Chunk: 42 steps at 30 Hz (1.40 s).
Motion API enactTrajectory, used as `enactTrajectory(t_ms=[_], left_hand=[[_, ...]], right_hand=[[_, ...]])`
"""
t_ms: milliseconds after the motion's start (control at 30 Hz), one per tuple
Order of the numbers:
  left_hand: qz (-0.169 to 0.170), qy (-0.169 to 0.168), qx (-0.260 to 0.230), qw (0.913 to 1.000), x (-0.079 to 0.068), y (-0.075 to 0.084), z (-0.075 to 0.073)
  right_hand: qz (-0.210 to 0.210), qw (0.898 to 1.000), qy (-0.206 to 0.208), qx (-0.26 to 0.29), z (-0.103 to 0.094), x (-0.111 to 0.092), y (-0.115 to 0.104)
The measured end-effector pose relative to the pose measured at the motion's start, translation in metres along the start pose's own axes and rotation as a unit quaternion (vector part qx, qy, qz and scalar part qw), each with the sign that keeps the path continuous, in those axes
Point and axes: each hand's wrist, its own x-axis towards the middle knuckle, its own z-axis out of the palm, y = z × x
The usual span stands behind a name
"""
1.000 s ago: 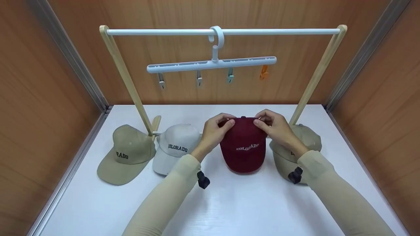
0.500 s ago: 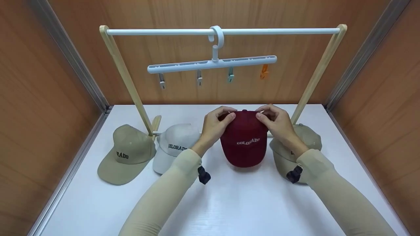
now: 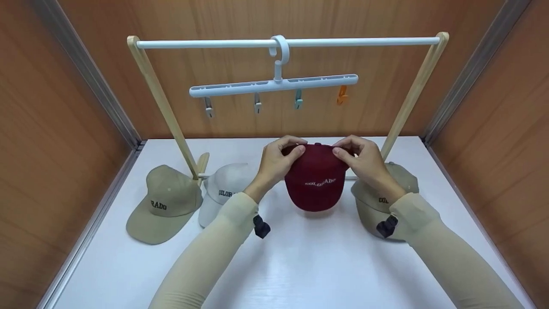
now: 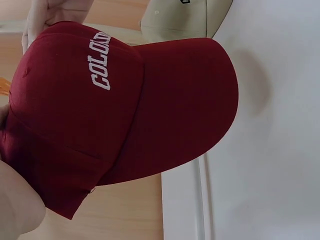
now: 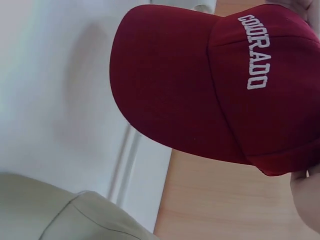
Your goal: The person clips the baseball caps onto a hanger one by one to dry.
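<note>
A dark red baseball cap (image 3: 315, 171) with white COLORADO lettering hangs between both hands, brim down, its shadow on the white table beneath it. My left hand (image 3: 278, 161) pinches the crown's top left, thumb in front. On the crown's top right, my right hand (image 3: 362, 161) pinches the fabric the same way. Both wrist views show the cap's brim (image 4: 185, 100) held off the table surface. Above and behind hangs a pale blue clip hanger (image 3: 274, 86), with grey, teal and orange clips (image 3: 342, 95) along its bar.
A wood-and-white rack (image 3: 156, 94) holds the hanger on its top rod. An olive cap (image 3: 169, 201) and a white cap (image 3: 218, 193) lie on the left of the white table (image 3: 291, 266). Another olive cap (image 3: 369, 206) lies behind the right forearm. Wooden walls (image 3: 55, 171) enclose the table.
Both hands have raised the red cap, moving it up and back toward the rack; its brim now sits higher above the table. The camera view has shifted slightly.
</note>
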Motion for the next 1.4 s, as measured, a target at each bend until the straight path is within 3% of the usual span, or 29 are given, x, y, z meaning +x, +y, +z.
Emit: enactTrajectory(t_ms=[400, 567, 900, 1233, 1400], left_hand=[[0.020, -0.003, 0.011, 0.9997, 0.001, 0.003, -0.002], [0.014, 0.003, 0.001, 0.9999, 0.003, 0.003, 0.000], [0.026, 0.005, 0.001, 0.9997, 0.016, 0.011, 0.004], [0.025, 0.007, 0.019, 0.9995, 0.028, 0.016, 0.010], [0.024, 0.012, 0.028, 0.9992, 0.032, 0.021, 0.014]], right_hand=[[-0.004, 1.000, -0.007, -0.007, -0.005, -0.001, -0.005], [-0.007, 1.000, -0.001, -0.002, -0.007, 0.005, -0.004], [-0.002, 1.000, 0.004, -0.017, -0.020, 0.014, -0.008], [-0.003, 0.999, 0.001, -0.039, -0.027, 0.015, -0.039], [0.004, 0.999, 0.008, -0.035, -0.032, 0.018, -0.042]])
